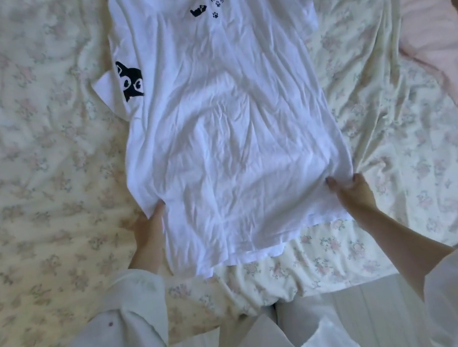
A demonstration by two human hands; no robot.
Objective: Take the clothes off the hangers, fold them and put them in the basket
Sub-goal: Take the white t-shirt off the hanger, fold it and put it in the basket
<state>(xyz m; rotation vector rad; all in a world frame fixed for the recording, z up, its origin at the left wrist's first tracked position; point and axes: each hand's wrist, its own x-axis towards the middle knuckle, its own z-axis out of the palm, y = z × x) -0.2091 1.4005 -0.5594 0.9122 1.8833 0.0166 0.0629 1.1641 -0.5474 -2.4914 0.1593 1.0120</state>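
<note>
White T-shirt [227,119] flat on flowered bedsheet [25,177], both hands at its lower edge.

White sleeves [120,327] nearest; left hand [149,229] tucked at left side of shirt near hem, fingertips hidden under cloth, so finger state impossible to tell; right hand [352,192] pinching bunched fabric at right side between thumb and curled fingers. Farther up, black cat print [130,80] on left sleeve, small cat and paw prints with lettering [220,0] near collar.
</note>
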